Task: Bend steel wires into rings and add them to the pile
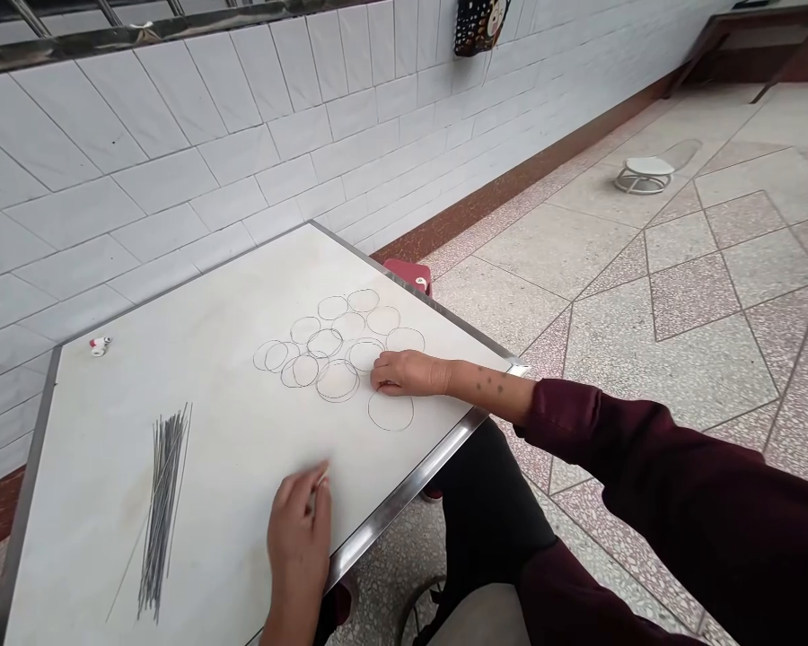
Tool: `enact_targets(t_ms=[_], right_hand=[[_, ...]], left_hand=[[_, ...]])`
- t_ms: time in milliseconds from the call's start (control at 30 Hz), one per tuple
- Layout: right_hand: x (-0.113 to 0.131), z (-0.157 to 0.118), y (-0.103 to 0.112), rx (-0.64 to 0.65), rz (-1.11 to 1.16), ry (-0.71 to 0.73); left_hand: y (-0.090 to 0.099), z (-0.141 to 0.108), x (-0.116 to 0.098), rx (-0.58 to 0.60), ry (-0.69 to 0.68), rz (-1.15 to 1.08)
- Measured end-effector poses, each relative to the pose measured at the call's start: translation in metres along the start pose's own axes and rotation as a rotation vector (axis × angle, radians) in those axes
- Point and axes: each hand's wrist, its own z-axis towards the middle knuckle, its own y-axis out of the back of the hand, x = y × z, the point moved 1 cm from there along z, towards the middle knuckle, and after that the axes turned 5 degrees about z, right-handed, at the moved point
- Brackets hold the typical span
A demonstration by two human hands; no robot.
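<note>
Thin wire rings lie spread over the middle of the white table, several of them overlapping. My right hand rests among the rings at their right side, its fingers curled down; whatever they hold, if anything, is hidden. Near the table's front edge is my left hand, thumb and forefinger drawn together at the tips, with nothing I can make out between them. To its left lies a bundle of straight dark wires, with a few loose strands at its sides.
A small red and white object sits at the table's far left. Beyond the table's far edge is a red box-like item. A low round stool stands on the floor, and a patterned bag hangs on the tiled wall.
</note>
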Motion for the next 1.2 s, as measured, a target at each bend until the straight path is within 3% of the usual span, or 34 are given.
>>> enact_targets(t_ms=[100, 200, 367, 800, 1200], right_hand=[[0.003, -0.001, 0.000, -0.010, 0.041, -0.007], [0.007, -0.003, 0.001, -0.012, 0.075, 0.003], [0.012, -0.006, 0.000, -0.019, 0.127, 0.018], [0.020, -0.006, -0.004, -0.027, 0.194, 0.028], [0.032, -0.004, -0.007, -0.063, 0.195, -0.030]], left_hand=[[-0.021, 0.035, -0.029, 0.051, -0.048, -0.036], [-0.044, 0.060, -0.045, 0.056, -0.070, -0.064], [-0.067, 0.067, -0.049, 0.052, -0.037, -0.138], [-0.069, 0.058, -0.048, -0.009, 0.033, -0.353], [-0.073, 0.045, -0.057, -0.001, 0.180, -0.719]])
